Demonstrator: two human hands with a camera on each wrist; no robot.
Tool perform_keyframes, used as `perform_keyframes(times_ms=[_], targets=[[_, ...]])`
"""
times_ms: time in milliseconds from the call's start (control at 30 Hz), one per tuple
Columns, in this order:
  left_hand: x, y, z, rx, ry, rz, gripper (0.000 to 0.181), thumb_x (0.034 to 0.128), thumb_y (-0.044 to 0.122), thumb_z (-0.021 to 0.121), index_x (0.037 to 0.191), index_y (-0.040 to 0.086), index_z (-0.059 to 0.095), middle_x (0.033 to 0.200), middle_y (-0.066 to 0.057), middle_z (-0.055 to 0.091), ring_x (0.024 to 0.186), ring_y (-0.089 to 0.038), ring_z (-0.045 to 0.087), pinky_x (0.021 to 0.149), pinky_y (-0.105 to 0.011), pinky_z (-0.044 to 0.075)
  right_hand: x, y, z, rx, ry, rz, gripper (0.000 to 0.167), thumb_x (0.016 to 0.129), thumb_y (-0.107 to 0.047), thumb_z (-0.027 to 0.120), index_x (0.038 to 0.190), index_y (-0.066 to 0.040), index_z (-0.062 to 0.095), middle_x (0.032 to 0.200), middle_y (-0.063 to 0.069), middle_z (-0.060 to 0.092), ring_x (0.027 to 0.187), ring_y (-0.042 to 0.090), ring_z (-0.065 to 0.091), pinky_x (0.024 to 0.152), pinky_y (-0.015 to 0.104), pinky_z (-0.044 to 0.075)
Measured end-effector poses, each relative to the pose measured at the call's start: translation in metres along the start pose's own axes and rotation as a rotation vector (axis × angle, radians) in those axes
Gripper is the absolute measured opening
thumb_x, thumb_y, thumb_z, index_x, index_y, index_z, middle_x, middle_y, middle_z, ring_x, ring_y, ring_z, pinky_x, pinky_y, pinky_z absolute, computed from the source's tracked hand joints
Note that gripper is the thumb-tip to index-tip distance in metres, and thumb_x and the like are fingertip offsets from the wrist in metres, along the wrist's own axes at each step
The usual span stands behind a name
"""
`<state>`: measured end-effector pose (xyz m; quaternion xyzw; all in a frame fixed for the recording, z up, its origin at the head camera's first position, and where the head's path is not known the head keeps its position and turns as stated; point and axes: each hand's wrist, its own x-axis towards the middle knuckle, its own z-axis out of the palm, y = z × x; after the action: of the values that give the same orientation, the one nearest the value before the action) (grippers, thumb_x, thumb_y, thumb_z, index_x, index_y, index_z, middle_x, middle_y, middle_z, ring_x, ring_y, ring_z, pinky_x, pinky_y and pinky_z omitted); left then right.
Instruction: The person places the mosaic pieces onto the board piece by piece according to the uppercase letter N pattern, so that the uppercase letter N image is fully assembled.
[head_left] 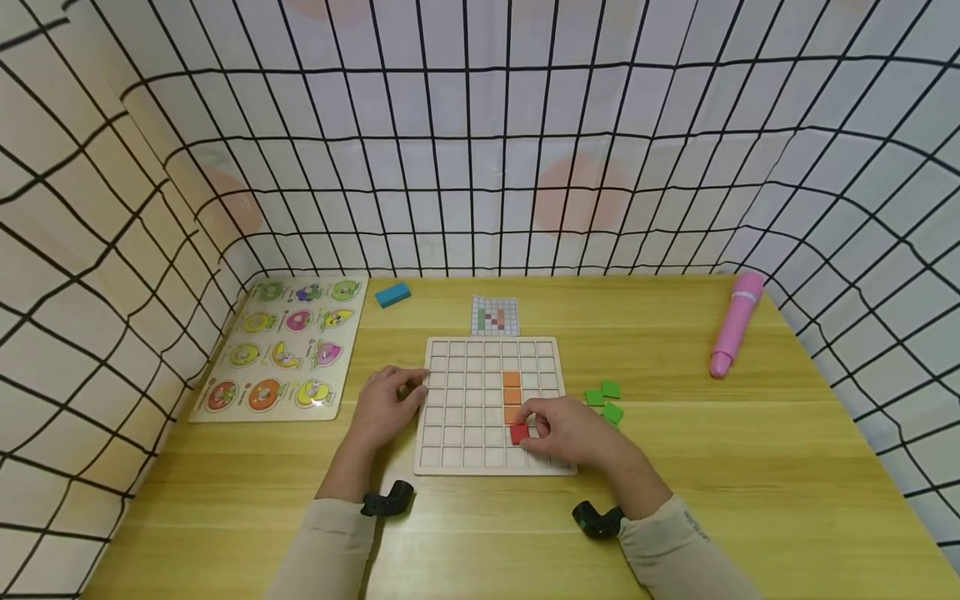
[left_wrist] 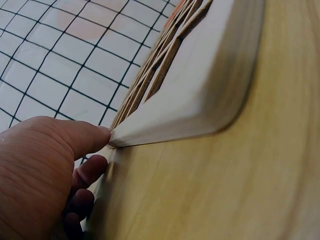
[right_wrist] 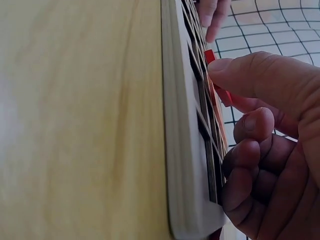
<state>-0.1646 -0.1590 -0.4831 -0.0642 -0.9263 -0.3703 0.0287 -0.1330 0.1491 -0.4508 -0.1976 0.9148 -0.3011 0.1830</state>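
Observation:
A square wooden grid board (head_left: 480,468) lies on the table, with three orange tiles (head_left: 512,397) in one column. Just below them the right hand (head_left: 566,429) pinches a red tile (head_left: 518,434) between thumb and forefinger; in the right wrist view the red tile (right_wrist: 210,56) stands tilted over the board's cells, held by the right hand (right_wrist: 280,125). The left hand (head_left: 386,407) touches the board's left edge with thumb and fingers. In the left wrist view the thumb of the left hand (left_wrist: 45,170) rests at the board's edge (left_wrist: 165,132).
Several green tiles (head_left: 611,412) lie right of the board. A small pattern card (head_left: 495,317) is behind it, a blue block (head_left: 393,294) behind left. A fruit puzzle board (head_left: 281,348) lies left, a pink cylinder (head_left: 735,325) far right. Black wire mesh surrounds the table.

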Motion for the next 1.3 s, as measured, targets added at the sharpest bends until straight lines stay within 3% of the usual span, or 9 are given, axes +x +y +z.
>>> perform_keyframes(times_ms=[633, 967, 1300], targets=[[0.000, -0.001, -0.001, 0.012, 0.005, -0.007, 0.030, 0.0964, 0.024, 0.069, 0.125, 0.016, 0.074, 0.106, -0.007, 0.069, 0.099, -0.026, 0.054, 0.085, -0.038, 0.038, 0.002, -0.008, 0.008, -0.111, 0.052, -0.041, 0.016, 0.089, -0.024, 0.076, 0.103, -0.023, 0.070, 0.063, -0.009, 0.048, 0.057, 0.006, 0.043, 0.054, 0.023, 0.033], [0.000, -0.002, 0.000, 0.004, 0.014, 0.003, 0.030, 0.0963, 0.024, 0.069, 0.125, 0.016, 0.074, 0.104, -0.007, 0.069, 0.098, -0.026, 0.054, 0.085, -0.038, 0.038, 0.001, -0.011, 0.008, -0.082, 0.049, -0.025, 0.016, 0.089, -0.023, 0.077, 0.102, -0.022, 0.069, 0.065, -0.008, 0.050, 0.058, 0.007, 0.044, 0.054, 0.023, 0.034], [0.001, -0.003, 0.002, 0.013, 0.020, 0.006, 0.030, 0.0965, 0.024, 0.069, 0.125, 0.016, 0.074, 0.104, -0.006, 0.069, 0.097, -0.025, 0.054, 0.085, -0.038, 0.039, -0.005, -0.005, -0.005, 0.032, 0.031, 0.032, 0.024, 0.089, -0.025, 0.077, 0.112, -0.021, 0.070, 0.070, -0.005, 0.052, 0.060, 0.010, 0.046, 0.056, 0.024, 0.036]])
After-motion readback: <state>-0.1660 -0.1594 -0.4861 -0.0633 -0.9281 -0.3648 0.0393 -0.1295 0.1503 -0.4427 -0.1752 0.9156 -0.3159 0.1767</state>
